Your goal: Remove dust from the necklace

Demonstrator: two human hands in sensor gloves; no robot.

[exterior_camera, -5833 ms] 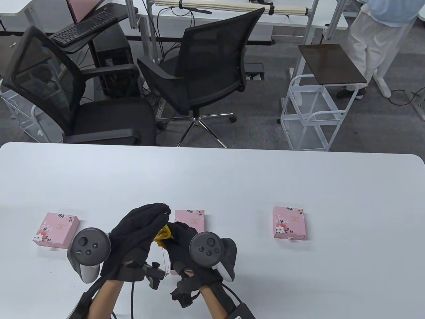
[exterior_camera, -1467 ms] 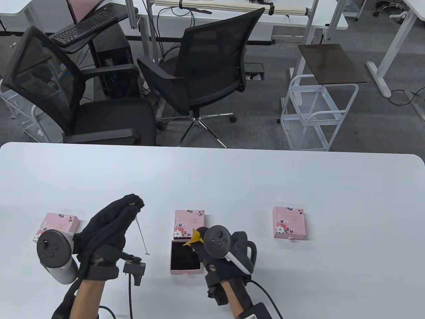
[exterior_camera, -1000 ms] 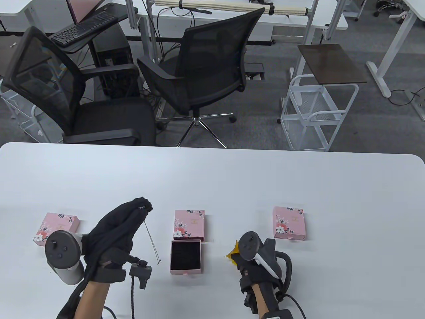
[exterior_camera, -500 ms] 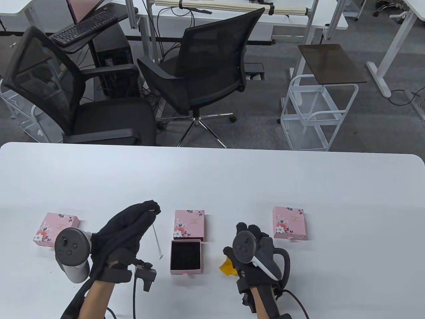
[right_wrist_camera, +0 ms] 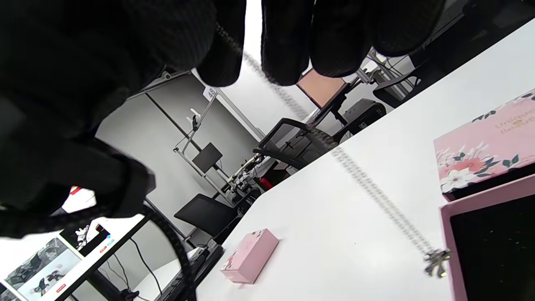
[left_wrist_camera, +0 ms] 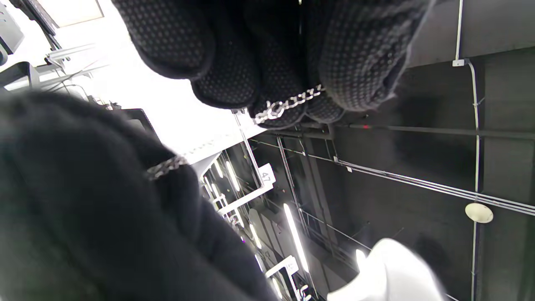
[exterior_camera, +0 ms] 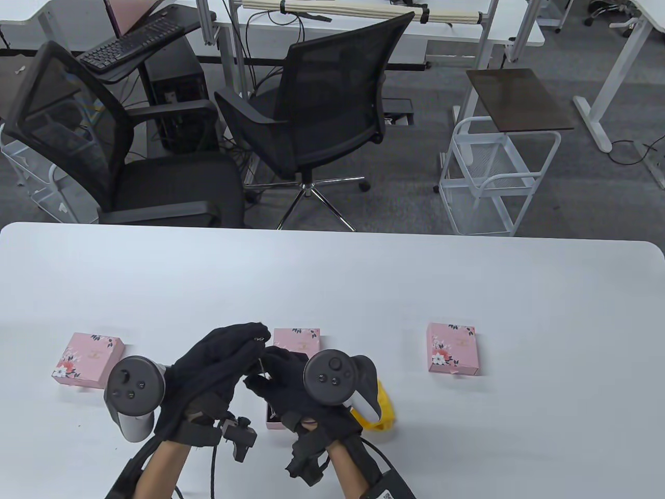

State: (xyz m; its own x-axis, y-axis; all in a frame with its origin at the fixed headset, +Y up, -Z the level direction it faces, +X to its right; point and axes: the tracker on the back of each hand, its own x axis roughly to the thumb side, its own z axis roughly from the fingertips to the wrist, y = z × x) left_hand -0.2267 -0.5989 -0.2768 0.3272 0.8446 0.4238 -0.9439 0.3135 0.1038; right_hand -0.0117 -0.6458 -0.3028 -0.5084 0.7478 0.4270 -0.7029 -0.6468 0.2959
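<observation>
My left hand [exterior_camera: 255, 337] holds a thin silver necklace [right_wrist_camera: 368, 184] up by its chain; in the left wrist view its fingertips [left_wrist_camera: 330, 104] pinch the chain [left_wrist_camera: 288, 104]. My right hand [exterior_camera: 262, 368] has come up against it and pinches the same chain a little lower between thumb and fingers [right_wrist_camera: 221, 62]. The chain hangs slanted, with the pendant [right_wrist_camera: 436, 259] at the edge of the open pink box [right_wrist_camera: 485, 234]. That box is mostly hidden under my right hand in the table view [exterior_camera: 273, 423]. The yellow cloth [exterior_camera: 383, 410] lies on the table, right of my right hand.
The open box's flowered lid [exterior_camera: 297, 340] lies just behind my hands. Two more closed pink boxes sit on the white table [exterior_camera: 332, 280], one at the left [exterior_camera: 87, 359] and one at the right [exterior_camera: 452, 348]. Office chairs stand beyond the far edge.
My right hand laid the yellow cloth down right of the open box, then moved left over the box to the chain. My left hand shifted right with the necklace.
</observation>
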